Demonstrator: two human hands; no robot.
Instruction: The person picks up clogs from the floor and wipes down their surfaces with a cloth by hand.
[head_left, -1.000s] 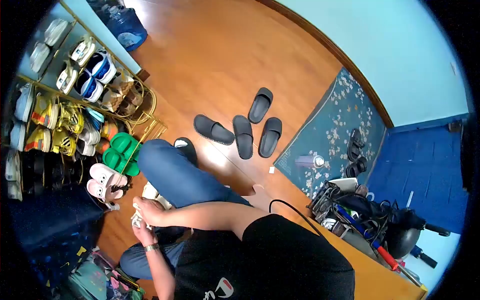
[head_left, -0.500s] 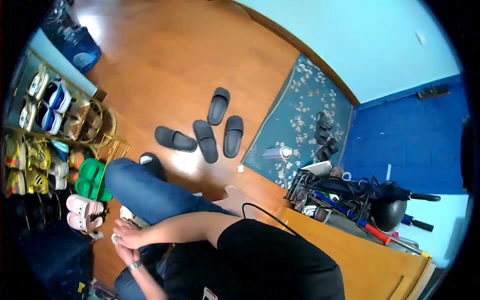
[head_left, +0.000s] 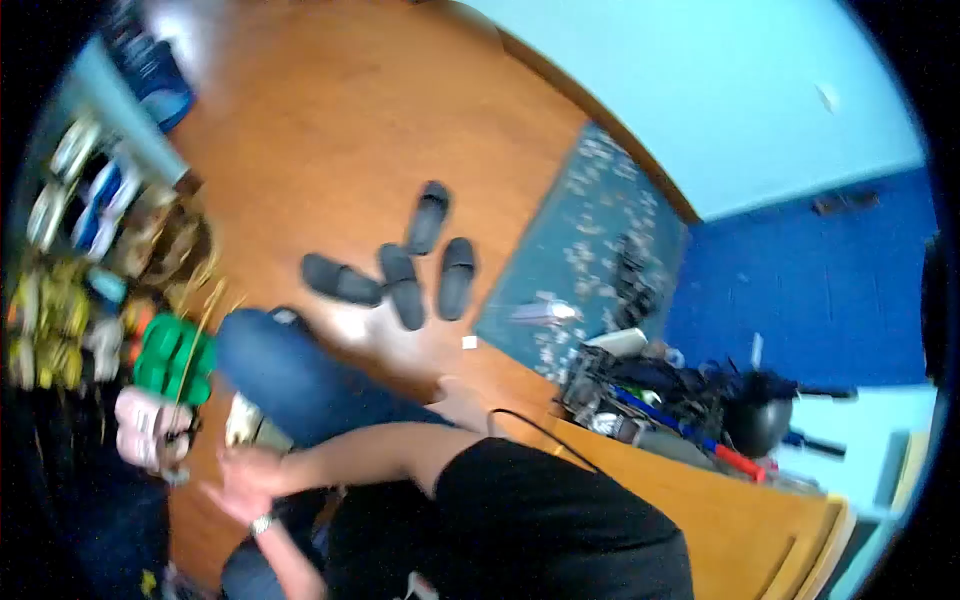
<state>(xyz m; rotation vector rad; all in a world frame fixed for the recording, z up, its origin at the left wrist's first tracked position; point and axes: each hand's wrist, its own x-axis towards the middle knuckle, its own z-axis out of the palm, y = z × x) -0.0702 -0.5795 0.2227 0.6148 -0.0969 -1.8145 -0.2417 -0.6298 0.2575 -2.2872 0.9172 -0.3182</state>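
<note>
Bare left hand [head_left: 238,502] had straightened its fingers beside the bare right hand [head_left: 254,470]; crumpled white item no longer showed, hold perhaps shifted; what either gripped, I couldn't tell

Cream object [head_left: 243,422]; pink slippers [head_left: 146,430]; green slippers [head_left: 172,362]; black slides [head_left: 402,286]; blue jeans [head_left: 305,385]; white-flowered teal mat [head_left: 556,250].

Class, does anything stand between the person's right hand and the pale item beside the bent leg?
Nothing visible does. The right hand is right next to the pale item, below it in the picture; the bent leg borders the item's upper right side. Blur hides whether hand and item touch.
</note>
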